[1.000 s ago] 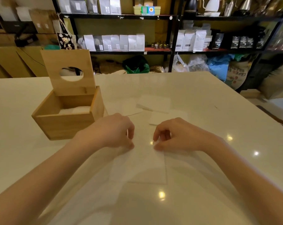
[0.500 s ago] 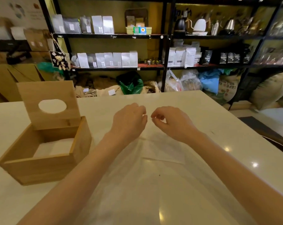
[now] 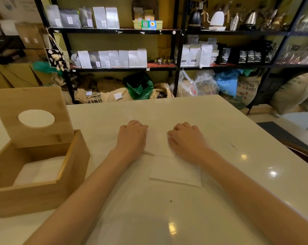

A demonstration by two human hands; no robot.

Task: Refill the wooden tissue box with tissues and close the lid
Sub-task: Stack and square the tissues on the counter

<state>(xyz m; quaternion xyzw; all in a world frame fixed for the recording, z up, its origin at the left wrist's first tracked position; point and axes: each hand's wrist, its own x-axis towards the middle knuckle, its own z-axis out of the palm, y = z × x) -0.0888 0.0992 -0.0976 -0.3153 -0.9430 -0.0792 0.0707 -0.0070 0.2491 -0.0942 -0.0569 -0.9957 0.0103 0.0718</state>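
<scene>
The wooden tissue box (image 3: 73,175) stands at the left of the white table, with white tissues (image 3: 40,171) lying inside. Its lid (image 3: 33,117), with an oval hole, stands raised at the back edge. A folded white tissue (image 3: 176,171) lies flat on the table in front of me. My left hand (image 3: 132,138) and my right hand (image 3: 186,140) press down on its far part, fingers curled, a narrow strip of tissue showing between them.
The white table (image 3: 220,129) ends a little beyond my hands and at the right, where a dark chair or floor edge (image 3: 291,144) shows. Black shelves (image 3: 117,30) with bags, kettles and sacks stand behind the table.
Both hands carried the near edge of the tissue away from me, folding it over, then came down flat on it. The view tilted up, so the box sits lower left.
</scene>
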